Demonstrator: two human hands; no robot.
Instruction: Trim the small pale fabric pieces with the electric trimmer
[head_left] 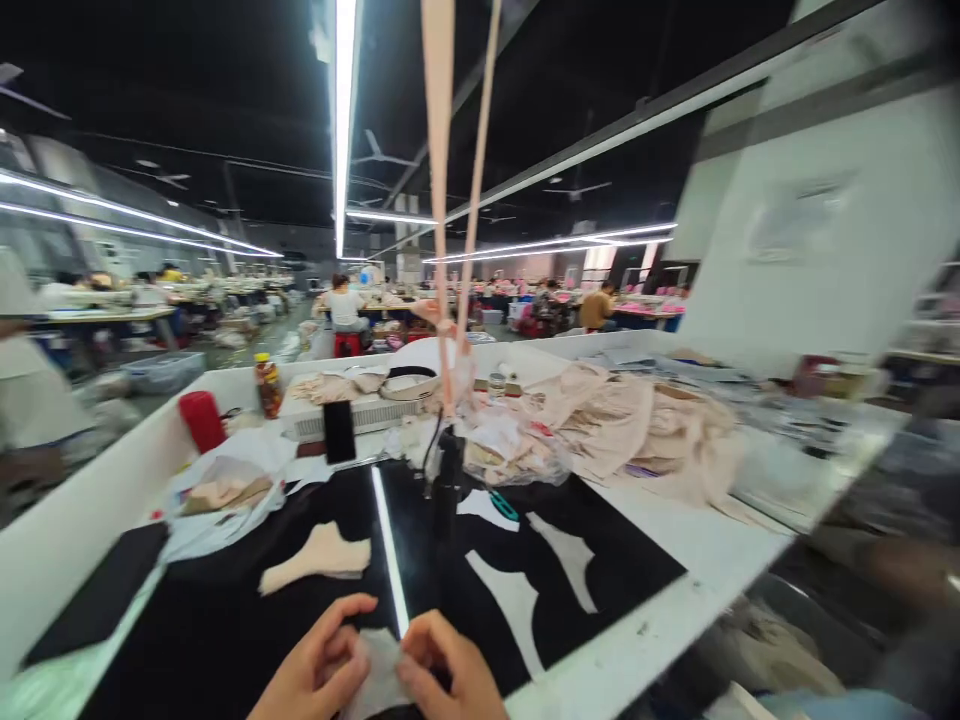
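Low in the view, a small piece of pale, thin fabric (381,668) is pinched between both hands. My left hand (324,662) grips its left edge with thumb and fingers, while my right hand (442,668) closes on its right edge. Under them lies a black mat (240,650). A stack of beige fabric pieces (322,555) rests on the mat beyond my left hand. To the right are white cut pattern pieces (510,600), with small green-handled snips (504,505) on one of them. A lit strip (388,550) runs down the mat's middle.
A dark upright device (448,465) stands at the mat's back, with peach straps (441,150) hanging above. Heaped beige fabric (645,420) lies back right. A phone (339,432), a bottle (267,385) and a plastic bag (225,490) sit back left. Other people work farther off.
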